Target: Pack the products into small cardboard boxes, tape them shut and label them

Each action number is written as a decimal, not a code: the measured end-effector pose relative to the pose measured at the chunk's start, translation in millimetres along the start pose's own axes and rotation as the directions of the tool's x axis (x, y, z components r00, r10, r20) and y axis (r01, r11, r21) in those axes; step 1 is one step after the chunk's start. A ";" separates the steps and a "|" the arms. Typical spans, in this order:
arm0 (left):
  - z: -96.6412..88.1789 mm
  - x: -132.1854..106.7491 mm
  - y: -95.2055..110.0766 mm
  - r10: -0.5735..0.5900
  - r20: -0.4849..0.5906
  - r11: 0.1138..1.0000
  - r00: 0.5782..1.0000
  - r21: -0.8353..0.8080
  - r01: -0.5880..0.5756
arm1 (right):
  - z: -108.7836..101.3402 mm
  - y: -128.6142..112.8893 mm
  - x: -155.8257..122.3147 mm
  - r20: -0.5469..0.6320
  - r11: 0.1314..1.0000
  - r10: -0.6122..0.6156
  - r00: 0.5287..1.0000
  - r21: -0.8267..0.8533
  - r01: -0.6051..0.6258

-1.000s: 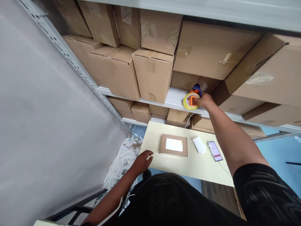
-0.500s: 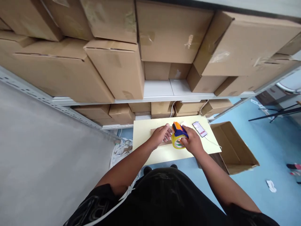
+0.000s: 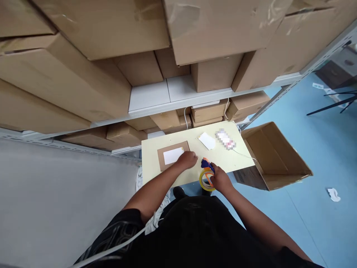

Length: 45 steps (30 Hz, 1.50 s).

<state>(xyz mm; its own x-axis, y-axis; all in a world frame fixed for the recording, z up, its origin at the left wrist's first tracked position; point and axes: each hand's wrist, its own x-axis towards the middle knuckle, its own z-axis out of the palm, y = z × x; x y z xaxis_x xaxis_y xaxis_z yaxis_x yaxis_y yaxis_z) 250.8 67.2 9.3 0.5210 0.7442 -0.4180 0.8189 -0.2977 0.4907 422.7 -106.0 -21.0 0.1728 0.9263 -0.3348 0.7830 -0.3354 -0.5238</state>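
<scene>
My right hand [image 3: 221,179] grips a tape dispenser [image 3: 205,163] with orange and dark blue parts and a yellow-edged roll of tape, held low at the front edge of the pale table [image 3: 150,175]. To its left my left hand [image 3: 187,160] is closed, fingers curled in; whatever it may hold is hidden. Beneath and beside that hand lies a flat brown cardboard package [image 3: 161,158] bearing a white label [image 3: 171,156]. The left wrist covers the package's near right corner.
White paper slips [image 3: 206,141] and a blurred-out phone [image 3: 225,139] with a cable lie on the table. A large open carton [image 3: 281,156] stands at the right on the blue floor. Behind, a metal shelf [image 3: 178,100] holds many cardboard boxes [image 3: 145,29].
My view has turned to the right. My hands have moved closer to the table's front edge, uncovering the package and label. My left hand's fingers have closed; the dispenser has come lower.
</scene>
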 end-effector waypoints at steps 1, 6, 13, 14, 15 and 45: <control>-4.6 18.2 3.2 -0.015 -0.001 0.999 1.000 0.047 0.016 | 0.7 7.0 3.4 -0.004 0.999 0.050 0.999 0.007 -0.050; -15.5 84.7 0.9 -0.016 0.095 0.988 0.995 0.152 0.002 | 5.8 34.5 14.9 0.046 0.980 0.200 0.979 0.012 -0.201; -4.2 126.4 -12.2 -0.051 0.189 0.960 0.981 0.280 -0.004 | 28.4 28.8 24.6 0.090 0.970 0.236 0.968 0.035 -0.239; -2.4 131.1 -14.6 -0.068 0.203 0.955 0.977 0.297 0.005 | 32.1 26.0 26.8 0.102 0.968 0.244 0.964 0.033 -0.249; -0.5 134.9 -17.3 -0.081 0.215 0.950 0.973 0.312 0.010 | 35.9 23.3 29.0 0.117 0.966 0.250 0.961 0.032 -0.255; -42.0 12.1 -39.9 0.402 -0.031 0.902 0.915 0.188 -0.389 | 74.5 -3.7 -3.1 0.221 0.964 0.206 0.953 0.125 -0.237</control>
<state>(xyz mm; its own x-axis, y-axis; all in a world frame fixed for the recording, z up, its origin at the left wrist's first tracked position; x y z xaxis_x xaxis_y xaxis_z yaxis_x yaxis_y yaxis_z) 214.3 113.2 16.8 0.7985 0.5799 -0.1619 0.5807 -0.6707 0.4616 374.8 -120.5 -76.3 0.1938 0.7763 -0.5999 0.6392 -0.5638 -0.5231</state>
